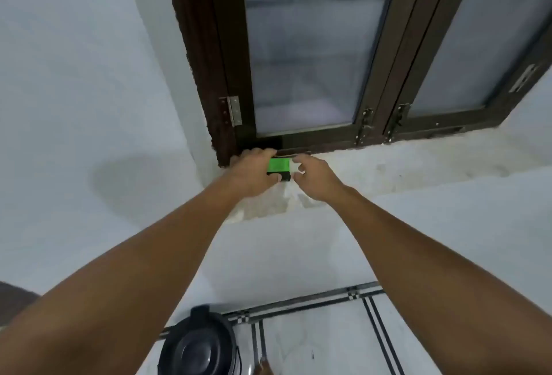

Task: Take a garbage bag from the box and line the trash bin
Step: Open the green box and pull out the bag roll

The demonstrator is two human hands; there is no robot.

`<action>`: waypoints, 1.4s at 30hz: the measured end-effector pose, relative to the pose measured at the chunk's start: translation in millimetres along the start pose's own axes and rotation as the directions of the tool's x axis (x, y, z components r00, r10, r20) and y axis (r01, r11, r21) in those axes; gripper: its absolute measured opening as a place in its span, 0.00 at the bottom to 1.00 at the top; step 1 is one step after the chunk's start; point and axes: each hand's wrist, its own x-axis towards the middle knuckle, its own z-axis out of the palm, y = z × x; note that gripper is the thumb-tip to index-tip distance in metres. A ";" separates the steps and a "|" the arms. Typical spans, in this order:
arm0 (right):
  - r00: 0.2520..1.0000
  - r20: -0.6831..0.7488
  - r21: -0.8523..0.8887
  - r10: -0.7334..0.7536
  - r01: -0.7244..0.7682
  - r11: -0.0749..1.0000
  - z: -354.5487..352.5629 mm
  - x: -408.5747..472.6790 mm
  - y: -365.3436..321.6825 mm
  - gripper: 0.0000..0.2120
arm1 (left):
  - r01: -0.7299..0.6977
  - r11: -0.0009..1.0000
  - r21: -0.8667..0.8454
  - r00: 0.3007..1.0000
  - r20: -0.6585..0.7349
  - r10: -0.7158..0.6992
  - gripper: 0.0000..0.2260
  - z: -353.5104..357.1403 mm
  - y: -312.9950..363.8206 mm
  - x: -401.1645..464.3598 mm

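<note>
The left hand (pixel 254 173) grips the green box (pixel 279 168) on the sill (pixel 388 162); the right hand (pixel 313 177), half open and empty, hovers beside it. Step: fetching a bag. Next, probably pull one out. The bin (pixel 198 347) stands below, lid shut.

A white window ledge (pixel 388 162), stained and patchy, carries a green and black box (pixel 280 167) near its left end, just below the corner of the dark window frame (pixel 227 123). Far below the box, the tiled floor (pixel 322 342) bears a black bin (pixel 198 344), seemingly lidded.
</note>
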 end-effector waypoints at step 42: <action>0.859 0.465 0.824 0.213 -0.508 0.250 -16.6 98.8 37.3 0.10 | -0.138 0.865 0.483 0.969 0.247 0.016 0.24 -80.3 63.7 83.7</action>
